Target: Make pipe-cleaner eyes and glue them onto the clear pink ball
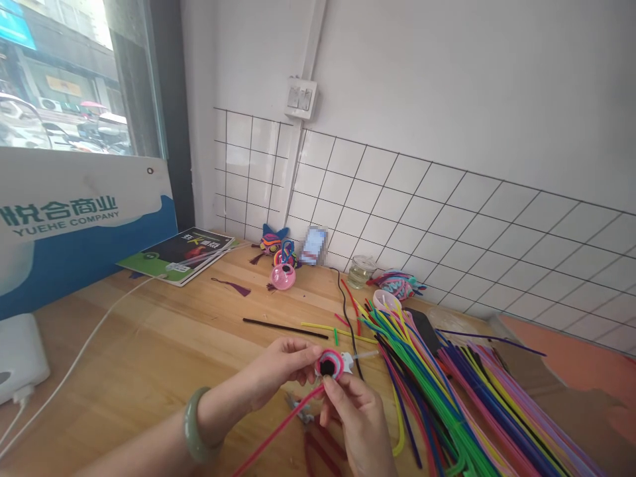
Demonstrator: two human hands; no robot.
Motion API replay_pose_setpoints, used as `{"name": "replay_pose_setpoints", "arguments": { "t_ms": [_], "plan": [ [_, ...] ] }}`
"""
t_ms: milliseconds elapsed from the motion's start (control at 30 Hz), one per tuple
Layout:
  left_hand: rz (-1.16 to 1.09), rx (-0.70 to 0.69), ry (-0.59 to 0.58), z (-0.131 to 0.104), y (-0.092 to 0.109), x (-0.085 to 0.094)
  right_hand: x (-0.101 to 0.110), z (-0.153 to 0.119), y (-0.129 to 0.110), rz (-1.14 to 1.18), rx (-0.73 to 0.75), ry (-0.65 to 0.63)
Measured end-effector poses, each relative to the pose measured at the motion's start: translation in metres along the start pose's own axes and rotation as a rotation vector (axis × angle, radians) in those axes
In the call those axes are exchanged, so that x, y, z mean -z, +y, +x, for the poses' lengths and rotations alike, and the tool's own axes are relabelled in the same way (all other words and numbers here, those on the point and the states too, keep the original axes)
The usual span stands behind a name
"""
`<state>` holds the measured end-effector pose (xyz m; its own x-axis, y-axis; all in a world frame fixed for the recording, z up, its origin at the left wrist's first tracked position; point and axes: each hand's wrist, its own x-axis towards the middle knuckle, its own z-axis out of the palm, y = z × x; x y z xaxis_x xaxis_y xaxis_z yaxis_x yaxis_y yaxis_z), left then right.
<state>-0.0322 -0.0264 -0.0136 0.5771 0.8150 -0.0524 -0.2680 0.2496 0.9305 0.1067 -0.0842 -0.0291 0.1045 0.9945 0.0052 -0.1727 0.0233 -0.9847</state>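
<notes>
Between my two hands is a small round coil of pipe cleaner [334, 358], with a black middle, pale rings and a pink-red outer ring. From it a long pink-red pipe cleaner [278, 430] trails down to the lower left. Fingers of my left hand [285, 368] pinch the coil's left edge. My right hand [360, 417] grips it from below and right, thumb near the black middle. A white piece [347, 362] with a thin pale stick juts out at the coil's right. Below my hands lie red-handled pliers [318, 437], partly hidden by my right hand.
Many coloured pipe cleaners [447, 397] spread over the right side. Short cut pieces and a black pipe cleaner [285, 328] lie ahead. Farther back are a pink bowl [283, 277], finished figures [274, 240], a phone [313, 246], a glass jar [361, 271] and a magazine [181, 255].
</notes>
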Motion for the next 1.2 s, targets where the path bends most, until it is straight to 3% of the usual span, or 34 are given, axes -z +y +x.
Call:
{"name": "replay_pose_setpoints", "arguments": {
  "t_ms": [300, 667, 967, 1200],
  "plan": [
    [-0.084, 0.043, 0.016, -0.002, 0.003, -0.003, -0.004, -0.003, -0.002, -0.123, 0.057, -0.020],
    [-0.068, 0.106, -0.061, -0.003, 0.006, 0.003, -0.002, -0.001, -0.003, -0.120, 0.036, -0.076],
    [-0.022, 0.041, -0.129, -0.004, 0.009, -0.006, 0.008, 0.005, 0.001, -0.053, 0.042, 0.099],
    [0.014, 0.030, -0.132, -0.005, 0.006, -0.007, 0.008, 0.005, 0.001, -0.103, 0.050, 0.076]
  ]
}}
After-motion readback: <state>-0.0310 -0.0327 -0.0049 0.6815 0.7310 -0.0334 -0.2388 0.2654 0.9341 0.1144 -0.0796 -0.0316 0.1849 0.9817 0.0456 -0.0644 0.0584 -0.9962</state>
